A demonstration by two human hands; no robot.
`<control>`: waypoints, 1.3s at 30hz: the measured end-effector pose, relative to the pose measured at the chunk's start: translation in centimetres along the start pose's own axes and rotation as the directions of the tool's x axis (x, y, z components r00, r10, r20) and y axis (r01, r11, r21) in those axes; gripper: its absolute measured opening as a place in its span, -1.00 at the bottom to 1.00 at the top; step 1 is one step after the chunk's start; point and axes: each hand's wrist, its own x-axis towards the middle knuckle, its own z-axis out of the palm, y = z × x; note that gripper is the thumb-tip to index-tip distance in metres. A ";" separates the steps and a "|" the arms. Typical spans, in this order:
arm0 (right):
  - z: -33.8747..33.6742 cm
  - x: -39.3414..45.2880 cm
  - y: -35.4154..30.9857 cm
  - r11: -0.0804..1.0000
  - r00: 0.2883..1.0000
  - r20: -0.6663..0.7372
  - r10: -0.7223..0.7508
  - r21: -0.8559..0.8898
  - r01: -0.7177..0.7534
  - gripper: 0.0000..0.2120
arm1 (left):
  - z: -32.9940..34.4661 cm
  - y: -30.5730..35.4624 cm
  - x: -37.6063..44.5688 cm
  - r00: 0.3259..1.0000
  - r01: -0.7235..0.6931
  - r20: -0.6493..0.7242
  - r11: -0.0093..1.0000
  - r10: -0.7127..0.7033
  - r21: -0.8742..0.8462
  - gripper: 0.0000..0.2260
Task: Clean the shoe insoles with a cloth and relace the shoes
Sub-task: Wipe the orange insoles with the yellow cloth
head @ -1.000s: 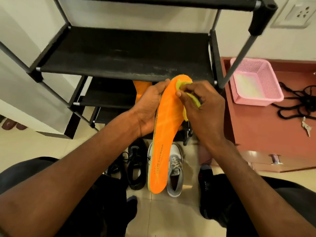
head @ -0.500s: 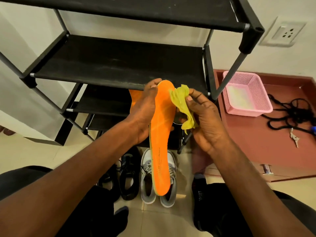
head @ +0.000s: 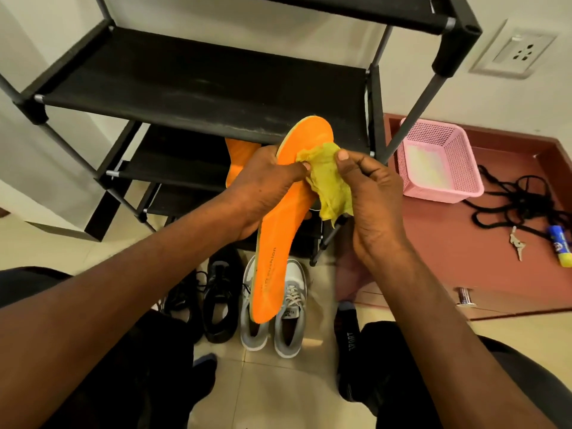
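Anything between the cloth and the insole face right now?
Nothing visible. The cloth, pinched in the right hand, lies right against the insole; left hand grips the insole's edge beside it, not under the cloth.

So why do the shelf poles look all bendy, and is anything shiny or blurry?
Head view: the wide-angle lens makes the shoe rack poles splay outward; soft light glares off the floor tiles; the orange insole and yellow cloth look sharp, with the picture softer at the edges.

Bare forearms, dark trousers [head: 130, 366], black socks [head: 349, 342]
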 end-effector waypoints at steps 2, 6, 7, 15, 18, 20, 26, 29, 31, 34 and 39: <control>-0.1 0.2 0.0 0.992 0.996 -0.035 0.082 0.102 -0.079 -0.90 | 0.2 0.1 0.0 1.000 0.018 0.000 1.000 -0.018 -0.010 -0.79; -0.3 0.5 0.0 0.983 0.991 -0.051 0.124 0.139 -0.116 -0.89 | 0.4 0.2 0.2 0.998 0.065 0.025 0.997 -0.064 -0.031 -0.72; -0.3 0.5 0.0 0.991 0.994 -0.046 0.097 0.101 -0.092 -0.90 | 0.4 0.3 0.2 0.996 0.076 0.045 0.996 -0.074 -0.054 -0.70; -0.5 1.1 -0.6 0.907 0.967 0.064 0.248 0.335 -0.255 -0.87 | -1.1 0.7 1.1 1.000 -0.007 -0.006 0.993 0.007 -0.116 -0.34; -0.5 1.1 -0.8 0.877 0.947 0.162 0.277 0.359 -0.318 -0.64 | -1.8 1.4 1.0 0.997 0.018 0.073 0.994 -0.010 -0.106 -0.37; -0.2 1.1 -0.6 0.890 0.955 0.164 0.246 0.351 -0.290 -0.45 | -1.8 1.5 0.9 0.997 0.000 0.083 0.998 0.005 -0.062 -0.50; -0.1 1.1 0.2 0.942 0.984 0.067 0.166 0.283 -0.178 -0.76 | -1.6 1.1 0.8 0.995 -0.090 0.036 0.995 0.088 0.052 -0.66; -0.2 1.0 0.2 0.937 0.982 0.084 0.171 0.295 -0.188 -0.68 | -1.7 0.6 0.9 0.988 -0.151 0.010 0.984 0.151 0.096 -0.62; -0.1 1.0 -0.1 0.933 0.978 0.111 0.178 0.297 -0.203 -0.57 | -1.9 0.4 1.0 0.983 -0.177 -0.016 0.974 0.181 0.141 -0.58; 0.3 0.8 -0.4 0.950 0.976 0.165 0.144 0.252 -0.183 -0.49 | -2.0 0.3 1.1 0.981 -0.186 -0.026 0.971 0.192 0.147 -0.63; 0.6 0.2 -0.6 0.973 0.988 0.121 0.099 0.194 -0.121 -0.72 | -1.7 0.3 1.3 0.993 -0.116 0.020 0.992 0.116 0.044 -0.57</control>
